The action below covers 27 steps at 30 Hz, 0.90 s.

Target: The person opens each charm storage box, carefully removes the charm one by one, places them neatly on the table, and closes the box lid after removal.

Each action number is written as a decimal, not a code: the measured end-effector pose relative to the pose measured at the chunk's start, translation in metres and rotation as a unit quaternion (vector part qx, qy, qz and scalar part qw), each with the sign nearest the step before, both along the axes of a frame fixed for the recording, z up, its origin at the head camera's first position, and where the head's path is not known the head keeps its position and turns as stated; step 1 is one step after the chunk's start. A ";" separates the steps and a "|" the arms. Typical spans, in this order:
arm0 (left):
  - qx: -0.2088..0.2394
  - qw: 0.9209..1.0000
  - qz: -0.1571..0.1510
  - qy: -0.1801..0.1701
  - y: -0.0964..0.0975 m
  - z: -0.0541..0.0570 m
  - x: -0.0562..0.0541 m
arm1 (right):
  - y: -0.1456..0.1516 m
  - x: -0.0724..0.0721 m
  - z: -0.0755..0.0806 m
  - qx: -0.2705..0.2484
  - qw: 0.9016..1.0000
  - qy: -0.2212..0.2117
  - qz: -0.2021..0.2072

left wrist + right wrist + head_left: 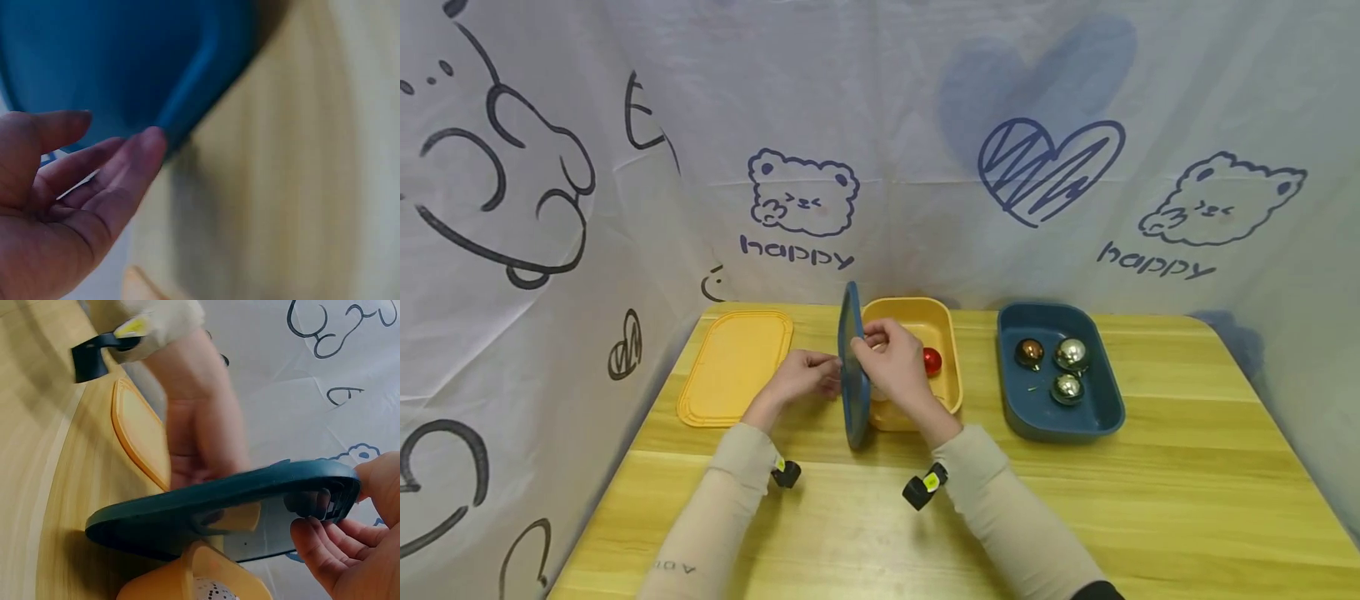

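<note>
A blue lid (854, 408) stands on edge between my two hands, at the left side of the yellow box (956, 392). My right hand (895, 362) pinches the lid near its far end, thumb on one face and fingers on the other, as the right wrist view shows. On the lid's left face, the loosely bent fingers of my left hand (805, 375) reach its surface; in the left wrist view the fingertips (150, 140) overlap its rim. Inside the yellow box lie a red ball (932, 361) and a white speckled ball (214, 590).
A yellow lid (737, 367) lies flat on the table at the left. To the right stands an uncovered blue box (1022, 412) with a brown bauble (1029, 353) and two silvery baubles (1067, 388). A printed white cloth (910, 225) hangs behind the wooden table (850, 525).
</note>
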<state>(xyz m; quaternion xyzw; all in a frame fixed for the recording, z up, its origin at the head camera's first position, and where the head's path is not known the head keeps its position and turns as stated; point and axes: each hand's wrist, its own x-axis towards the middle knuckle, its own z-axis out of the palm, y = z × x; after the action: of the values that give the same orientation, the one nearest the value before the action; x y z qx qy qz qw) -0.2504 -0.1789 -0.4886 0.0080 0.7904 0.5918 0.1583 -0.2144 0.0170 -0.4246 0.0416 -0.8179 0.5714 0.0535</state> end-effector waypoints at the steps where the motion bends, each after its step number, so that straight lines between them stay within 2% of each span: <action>1: 0.005 1.000 0.009 0.009 -0.001 0.005 -0.003 | 0.000 0.000 0.000 0.002 1.000 0.000 -0.001; 7: 0.046 0.995 0.061 0.057 0.000 0.036 -0.019 | -0.004 -0.001 0.001 0.011 1.000 0.003 0.000; 12: 0.068 0.991 0.084 0.073 0.001 0.053 -0.026 | -0.007 0.001 0.004 0.017 1.000 -0.002 0.005; 19: 0.073 0.990 0.091 0.074 0.005 0.070 -0.026 | -0.012 0.005 0.007 0.022 1.000 -0.008 0.012; 27: 0.036 0.991 0.110 0.061 0.007 0.087 -0.023 | -0.019 0.006 0.008 0.022 0.999 0.000 0.037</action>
<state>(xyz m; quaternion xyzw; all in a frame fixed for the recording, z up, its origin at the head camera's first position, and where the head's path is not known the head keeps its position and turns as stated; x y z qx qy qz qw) -0.2729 -0.1723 -0.4013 -0.0372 0.7731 0.6317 0.0429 -0.2088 -0.0020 -0.4168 0.0724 -0.8282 0.5548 0.0313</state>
